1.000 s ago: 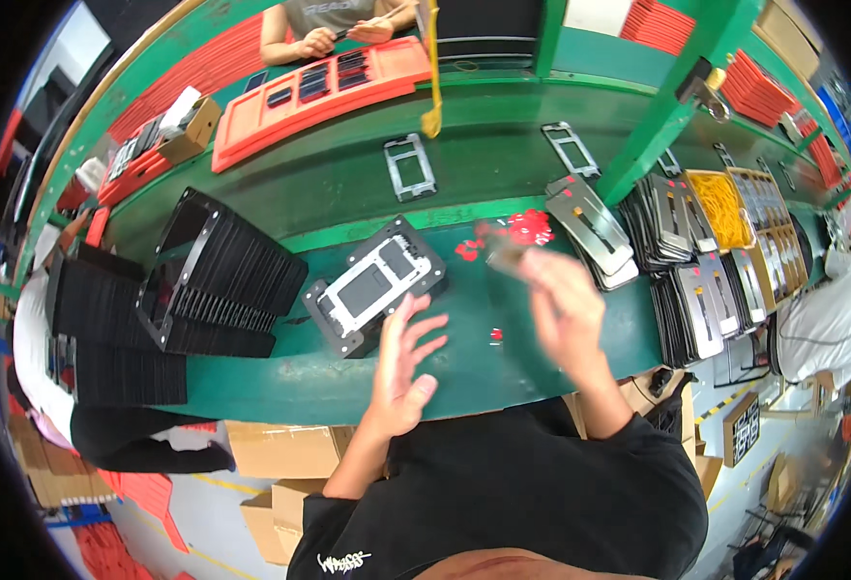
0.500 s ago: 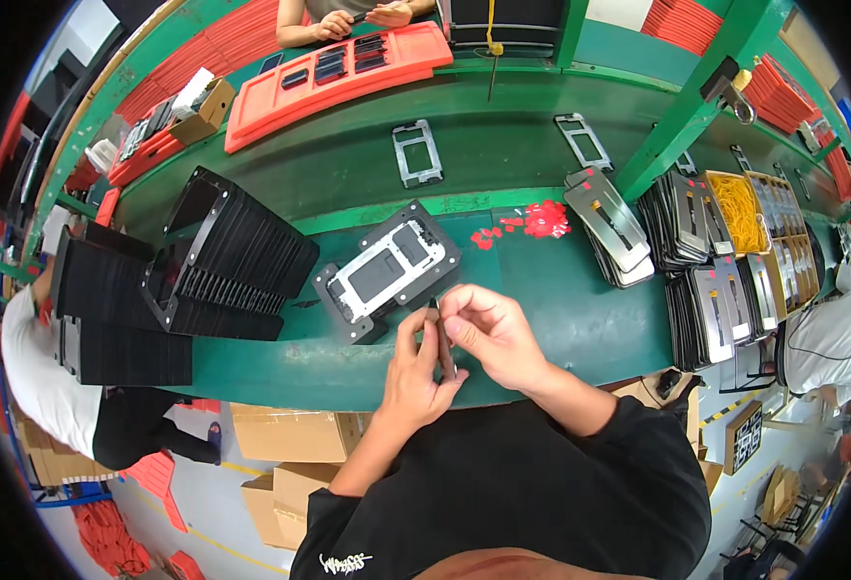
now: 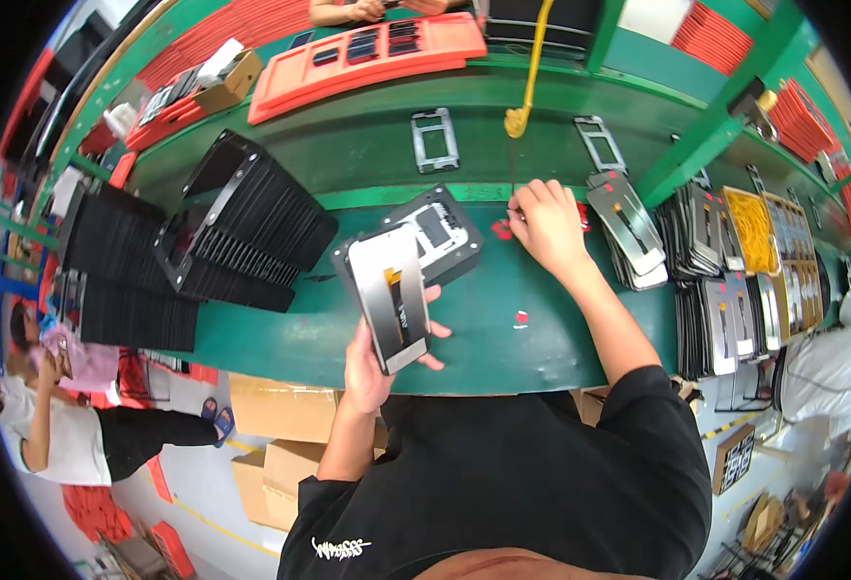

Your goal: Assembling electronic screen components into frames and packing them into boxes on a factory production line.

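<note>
the left hand is clamped on a silver panel, near the black fixture; the right hand curls beside red scraps on the green desk, its grip too hidden to tell.

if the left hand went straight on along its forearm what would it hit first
Likely the black fixture, which the panel in the left hand would meet ahead of the fingers. The panel's far end overlaps it in view; whether they touch is unclear.
</note>
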A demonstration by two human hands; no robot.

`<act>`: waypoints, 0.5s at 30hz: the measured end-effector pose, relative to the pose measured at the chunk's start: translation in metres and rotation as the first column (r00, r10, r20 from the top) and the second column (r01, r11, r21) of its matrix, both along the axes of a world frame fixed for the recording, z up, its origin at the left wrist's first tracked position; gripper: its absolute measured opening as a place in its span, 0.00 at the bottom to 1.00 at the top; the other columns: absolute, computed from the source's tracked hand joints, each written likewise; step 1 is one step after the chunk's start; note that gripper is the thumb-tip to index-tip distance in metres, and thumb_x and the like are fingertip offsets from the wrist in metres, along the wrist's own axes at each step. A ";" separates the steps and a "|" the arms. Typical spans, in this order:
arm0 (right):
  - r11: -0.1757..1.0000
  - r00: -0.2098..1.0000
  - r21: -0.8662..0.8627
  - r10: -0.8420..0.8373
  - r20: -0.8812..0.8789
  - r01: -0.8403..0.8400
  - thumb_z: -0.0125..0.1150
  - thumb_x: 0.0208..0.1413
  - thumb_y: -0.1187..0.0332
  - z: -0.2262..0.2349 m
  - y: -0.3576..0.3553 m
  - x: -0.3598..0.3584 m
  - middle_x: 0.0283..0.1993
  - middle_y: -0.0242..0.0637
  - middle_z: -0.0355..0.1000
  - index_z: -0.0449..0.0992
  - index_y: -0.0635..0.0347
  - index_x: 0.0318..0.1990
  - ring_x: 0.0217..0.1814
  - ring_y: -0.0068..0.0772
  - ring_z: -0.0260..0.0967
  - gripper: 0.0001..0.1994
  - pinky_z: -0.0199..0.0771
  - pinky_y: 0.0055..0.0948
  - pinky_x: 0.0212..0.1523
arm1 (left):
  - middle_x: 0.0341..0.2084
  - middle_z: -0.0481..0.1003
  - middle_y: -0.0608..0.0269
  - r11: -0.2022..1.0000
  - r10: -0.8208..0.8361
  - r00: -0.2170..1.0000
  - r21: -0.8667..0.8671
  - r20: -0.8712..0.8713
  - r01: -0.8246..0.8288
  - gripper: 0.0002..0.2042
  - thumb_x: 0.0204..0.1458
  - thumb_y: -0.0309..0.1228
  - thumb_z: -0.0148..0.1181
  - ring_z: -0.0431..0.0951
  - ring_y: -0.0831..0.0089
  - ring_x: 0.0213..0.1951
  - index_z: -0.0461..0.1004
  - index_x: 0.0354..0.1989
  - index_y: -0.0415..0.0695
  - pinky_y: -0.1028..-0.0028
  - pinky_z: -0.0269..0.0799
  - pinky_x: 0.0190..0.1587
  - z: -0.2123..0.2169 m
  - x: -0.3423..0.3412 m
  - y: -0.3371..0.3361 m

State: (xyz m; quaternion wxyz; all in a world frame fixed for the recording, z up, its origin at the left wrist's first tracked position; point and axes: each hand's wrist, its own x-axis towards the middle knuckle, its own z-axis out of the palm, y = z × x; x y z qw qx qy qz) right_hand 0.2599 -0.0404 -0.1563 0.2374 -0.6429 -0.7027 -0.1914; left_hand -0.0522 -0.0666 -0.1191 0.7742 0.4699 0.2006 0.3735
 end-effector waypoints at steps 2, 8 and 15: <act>0.962 0.867 -0.073 0.203 -0.455 -0.264 0.63 0.61 0.72 0.029 -0.004 -0.033 0.33 0.29 0.72 0.77 0.59 0.40 0.37 0.20 0.73 0.03 0.70 0.24 0.33 | 0.60 0.69 0.41 0.995 0.102 0.994 -0.007 -0.038 -0.103 0.39 0.67 0.62 0.28 0.80 0.56 0.47 0.56 0.71 0.38 0.64 0.82 0.30 0.001 -0.001 -0.003; 0.383 -0.139 0.063 -0.174 -0.975 -0.922 0.63 0.64 0.72 0.081 -0.021 -0.097 0.30 0.26 0.72 0.74 0.59 0.57 0.29 0.15 0.72 0.15 0.72 0.18 0.30 | 0.56 0.73 0.43 0.997 0.047 0.998 -0.069 0.034 -0.045 0.38 0.68 0.62 0.28 0.80 0.56 0.48 0.58 0.69 0.38 0.61 0.83 0.36 -0.006 -0.009 0.006; 0.377 0.120 -0.044 0.182 -0.976 -0.925 0.66 0.60 0.76 0.075 -0.002 -0.093 0.30 0.27 0.76 0.76 0.59 0.55 0.28 0.13 0.71 0.16 0.69 0.20 0.27 | 0.50 0.76 0.46 0.992 0.098 0.994 0.085 -0.040 -0.095 0.36 0.69 0.59 0.33 0.80 0.57 0.47 0.65 0.63 0.33 0.58 0.82 0.45 -0.002 -0.025 0.024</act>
